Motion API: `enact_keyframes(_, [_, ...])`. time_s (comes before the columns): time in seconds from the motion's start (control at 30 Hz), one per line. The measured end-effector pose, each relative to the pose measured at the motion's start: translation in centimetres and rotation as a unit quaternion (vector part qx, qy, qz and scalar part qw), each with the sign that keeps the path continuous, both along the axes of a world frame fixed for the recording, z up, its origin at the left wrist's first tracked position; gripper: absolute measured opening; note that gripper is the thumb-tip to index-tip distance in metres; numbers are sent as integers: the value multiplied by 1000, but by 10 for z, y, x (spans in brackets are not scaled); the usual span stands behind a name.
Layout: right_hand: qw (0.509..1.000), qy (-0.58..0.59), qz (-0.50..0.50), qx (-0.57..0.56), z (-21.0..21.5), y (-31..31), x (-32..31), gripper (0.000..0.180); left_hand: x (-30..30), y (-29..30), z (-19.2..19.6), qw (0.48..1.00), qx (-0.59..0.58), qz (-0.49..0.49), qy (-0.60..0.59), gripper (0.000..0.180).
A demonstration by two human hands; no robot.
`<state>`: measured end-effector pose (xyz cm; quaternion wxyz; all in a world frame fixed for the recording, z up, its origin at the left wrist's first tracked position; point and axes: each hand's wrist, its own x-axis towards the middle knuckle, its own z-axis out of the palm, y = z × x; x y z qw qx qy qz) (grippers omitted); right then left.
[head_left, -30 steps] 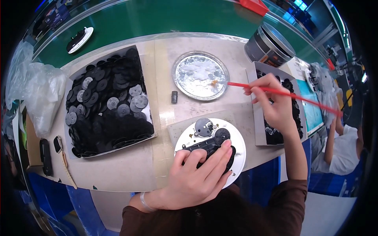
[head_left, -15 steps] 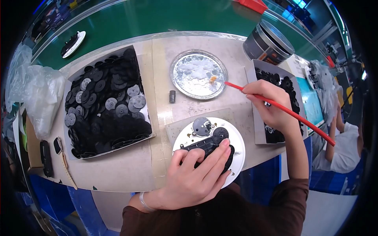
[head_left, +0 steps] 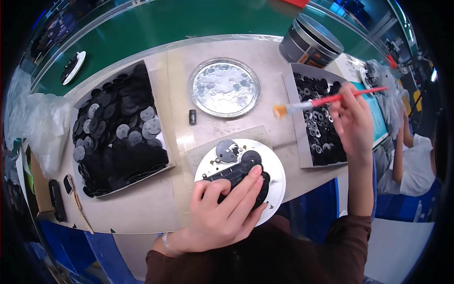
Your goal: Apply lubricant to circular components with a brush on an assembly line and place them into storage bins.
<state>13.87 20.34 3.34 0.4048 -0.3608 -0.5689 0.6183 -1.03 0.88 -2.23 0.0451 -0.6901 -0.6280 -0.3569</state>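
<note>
Pinching the brush (head_left: 322,101) off the disc (head_left: 277,184) in my right grip (head_left: 354,123), I clasp the housing (head_left: 228,174) with my left grip (head_left: 222,213), gears (head_left: 250,159) seated, brushing seemingly unfinished.

I have a pale workbench (head_left: 142,213) before me, its near edge bowed by my wide view, with a yellowish strip of tape (head_left: 182,146) running front to back across the top. Beyond it lies a green conveyor belt (head_left: 189,19), bordered by a pale rail (head_left: 227,38). Below my bench, on the right, I see blue plastic (head_left: 312,203), too hidden to name, and a light floor (head_left: 402,251). A white lamp (head_left: 434,75) glows at far right against the dim room.
</note>
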Motion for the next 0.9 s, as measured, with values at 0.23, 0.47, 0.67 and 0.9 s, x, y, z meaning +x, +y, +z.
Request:
enact_keyframes(0.23, [878,-50,167,446,4,-59,49,13,4,0,0,1000,24,5,13,28])
enact_keyframes(0.47, [812,-90,217,533,-7,-62,40,23,5,0,0,1000,6,2,18,37])
enact_keyframes(0.67, [800,-76,237,545,-6,-55,33,24,5,-2,3,1000,4,11,19,38])
enact_keyframes(0.9, [875,-91,149,452,-1,-66,35,10,5,0,1,1000,8,4,16,39])
